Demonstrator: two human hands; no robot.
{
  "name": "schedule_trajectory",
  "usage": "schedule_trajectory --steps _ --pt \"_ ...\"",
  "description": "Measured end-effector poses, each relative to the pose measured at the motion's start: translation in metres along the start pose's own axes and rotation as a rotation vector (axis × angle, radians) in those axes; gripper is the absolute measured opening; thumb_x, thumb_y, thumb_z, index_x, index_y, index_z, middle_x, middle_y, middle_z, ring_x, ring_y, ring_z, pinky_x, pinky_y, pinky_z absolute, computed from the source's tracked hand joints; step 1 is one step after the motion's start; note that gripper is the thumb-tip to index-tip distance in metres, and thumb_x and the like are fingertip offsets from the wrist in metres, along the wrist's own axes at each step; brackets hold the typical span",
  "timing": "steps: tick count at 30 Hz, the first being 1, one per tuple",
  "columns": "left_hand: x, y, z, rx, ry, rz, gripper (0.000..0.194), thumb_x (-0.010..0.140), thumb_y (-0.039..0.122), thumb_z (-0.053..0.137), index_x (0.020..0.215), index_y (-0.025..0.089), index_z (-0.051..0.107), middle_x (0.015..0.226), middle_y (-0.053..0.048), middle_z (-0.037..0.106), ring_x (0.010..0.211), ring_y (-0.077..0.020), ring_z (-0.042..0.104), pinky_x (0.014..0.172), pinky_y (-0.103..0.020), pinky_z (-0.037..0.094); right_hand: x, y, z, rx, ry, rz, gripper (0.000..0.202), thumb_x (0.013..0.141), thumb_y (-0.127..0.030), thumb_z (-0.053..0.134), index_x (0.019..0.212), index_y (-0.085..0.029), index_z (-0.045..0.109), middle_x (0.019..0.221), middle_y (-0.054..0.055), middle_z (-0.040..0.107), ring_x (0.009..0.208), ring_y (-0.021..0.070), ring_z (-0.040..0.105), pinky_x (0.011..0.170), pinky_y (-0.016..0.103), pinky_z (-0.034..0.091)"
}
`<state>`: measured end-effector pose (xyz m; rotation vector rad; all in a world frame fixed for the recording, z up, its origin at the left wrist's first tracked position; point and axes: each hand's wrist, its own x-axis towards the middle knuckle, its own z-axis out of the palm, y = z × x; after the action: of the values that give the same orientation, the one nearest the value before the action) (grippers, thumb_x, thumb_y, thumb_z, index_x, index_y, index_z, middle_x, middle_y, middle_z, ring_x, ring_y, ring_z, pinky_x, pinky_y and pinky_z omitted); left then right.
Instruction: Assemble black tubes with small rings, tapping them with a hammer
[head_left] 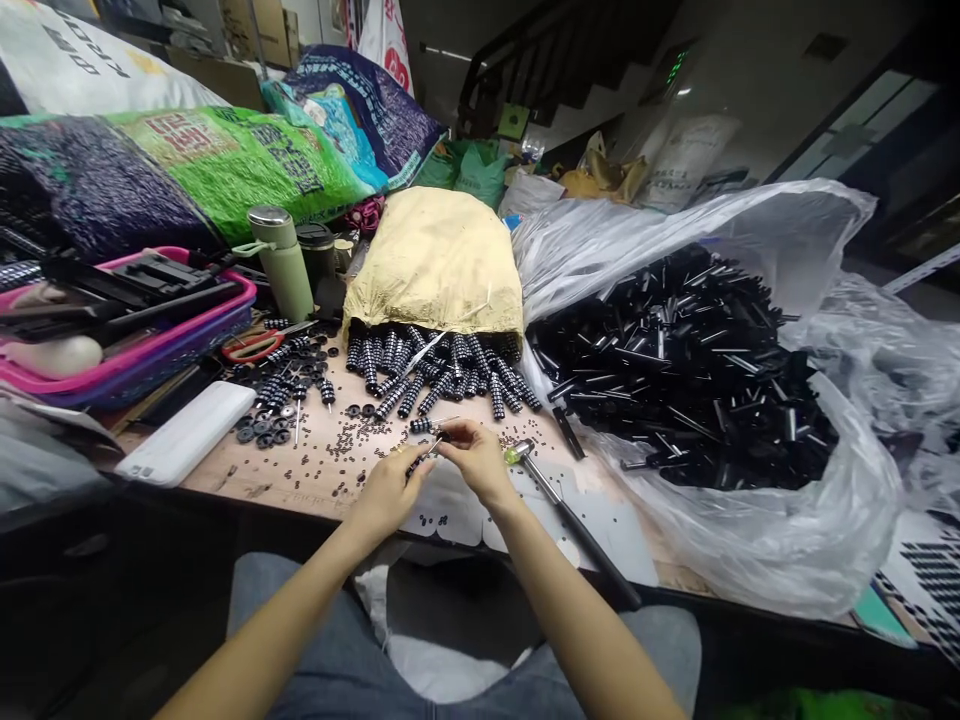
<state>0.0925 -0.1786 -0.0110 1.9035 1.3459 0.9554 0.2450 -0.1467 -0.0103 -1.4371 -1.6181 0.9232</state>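
Your left hand [388, 490] pinches a rod [414, 467], right hand [478, 460] its 2 o'clock end; probably light, stiff, so grip mid-length.

Left forearm [277, 610]: bare, your arm slants up and inward from the lower left.
Right forearm [581, 600]: bare too, slanting up and inward from the lower right, so your two arms converge.
Left wrist [351, 532]: nearly in line with your forearm.
Left hand [386, 490]: back of the hand upward, fingers curled in, thumb pressing forward in a pinching grip.
Right hand [476, 462]: reaching slightly farther forward, fingers arched over, thumb beneath; whether the tips meet is too small to tell.
Spacing: your fingertips nearly meet in front of you.
Legs [315, 655]: your knees sit apart.
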Motion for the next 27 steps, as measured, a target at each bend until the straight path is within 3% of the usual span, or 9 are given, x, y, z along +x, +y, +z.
schedule_trajectory --steps 4,8,11,14,16,18,21,24,27 --pt "-0.009 -0.002 0.0 0.042 -0.004 -0.009 0.031 0.084 0.032 0.04 0.106 0.02 0.058 0.107 -0.007 0.062 0.101 -0.019 0.056 0.09 -0.035 0.042 -0.007 -0.005 0.008 0.157 0.009 0.015 0.021 0.066 -0.025 0.062 0.085 -0.015 0.06 0.083 0.005 0.066 0.073 0.0146 0.062 0.068 0.027 0.052" --pt "-0.015 -0.006 -0.003 0.087 -0.015 -0.041 0.031 0.083 0.034 0.04 0.104 0.021 0.059 0.104 -0.007 0.063 0.098 -0.0196 0.057 0.088 -0.034 0.044 -0.014 -0.01 0.014 0.151 0.012 -0.007 0.018 0.067 -0.021 0.06 0.084 -0.016 0.062 0.081 0.004 0.066 0.073 0.0152 0.062 0.07 0.029 0.051" --pt "-0.02 -0.012 -0.005 0.045 0.025 -0.076 0.035 0.084 0.035 0.039 0.111 0.019 0.055 0.111 -0.008 0.06 0.104 -0.0194 0.054 0.091 -0.034 0.041 -0.024 -0.016 0.019 0.057 -0.044 -0.142 0.022 0.072 -0.018 0.052 0.091 -0.019 0.062 0.089 0.003 0.066 0.082 0.0153 0.062 0.079 0.029 0.049" --pt "-0.025 -0.02 -0.013 -0.023 0.103 -0.121 0.039 0.084 0.033 0.037 0.119 0.018 0.047 0.121 -0.01 0.052 0.114 -0.0187 0.047 0.095 -0.034 0.037 -0.025 -0.025 0.028 -0.097 -0.188 -0.332 0.029 0.075 -0.019 0.049 0.103 -0.022 0.059 0.11 0.002 0.061 0.099 0.0157 0.057 0.088 0.03 0.044" --pt "-0.03 -0.026 -0.021 -0.066 0.166 -0.178 0.036 0.084 0.034 0.037 0.115 0.018 0.049 0.114 -0.009 0.057 0.108 -0.0189 0.051 0.091 -0.033 0.04 -0.013 -0.031 0.04 -0.233 -0.231 -0.379 0.029 0.08 -0.023 0.046 0.108 -0.022 0.056 0.121 0.002 0.054 0.109 0.0157 0.05 0.093 0.031 0.039" --pt "-0.034 -0.033 -0.03 -0.114 0.239 -0.273 0.033 0.084 0.038 0.038 0.106 0.018 0.052 0.092 -0.006 0.063 0.085 -0.018 0.06 0.076 -0.031 0.048 0.008 -0.037 0.055 -0.399 -0.217 -0.379 0.028 0.085 -0.025 0.041 0.109 -0.021 0.054 0.124 0.003 0.051 0.113 0.0168 0.044 0.095 0.035 0.034" --pt "-0.04 -0.043 -0.043 -0.182 0.292 -0.378 0.033 0.082 0.044 0.04 0.096 0.018 0.053 0.067 0.0 0.058 0.053 -0.0131 0.056 0.053 -0.025 0.047 0.044 -0.039 0.08 -0.523 -0.208 -0.377 0.023 0.086 -0.017 0.039 0.099 -0.016 0.058 0.113 0.008 0.057 0.112 0.0204 0.041 0.094 0.041 0.029" --pt "-0.042 -0.048 -0.053 -0.204 0.264 -0.401 0.036 0.081 0.045 0.04 0.099 0.017 0.053 0.068 0.0 0.059 0.05 -0.0124 0.054 0.051 -0.025 0.046 0.066 -0.035 0.095 -0.5 -0.232 -0.375 0.02 0.082 -0.008 0.042 0.083 -0.013 0.061 0.095 0.01 0.064 0.103 0.0215 0.047 0.091 0.043 0.029" --pt "-0.039 -0.047 -0.06 -0.123 0.271 -0.394 0.04 0.081 0.044 0.04 0.105 0.016 0.055 0.084 -0.006 0.065 0.068 -0.017 0.061 0.066 -0.03 0.049 0.062 -0.03 0.097 -0.429 -0.233 -0.373 0.014 0.079 -0.011 0.05 0.089 -0.013 0.06 0.094 0.01 0.063 0.096 0.0204 0.05 0.087 0.041 0.035"
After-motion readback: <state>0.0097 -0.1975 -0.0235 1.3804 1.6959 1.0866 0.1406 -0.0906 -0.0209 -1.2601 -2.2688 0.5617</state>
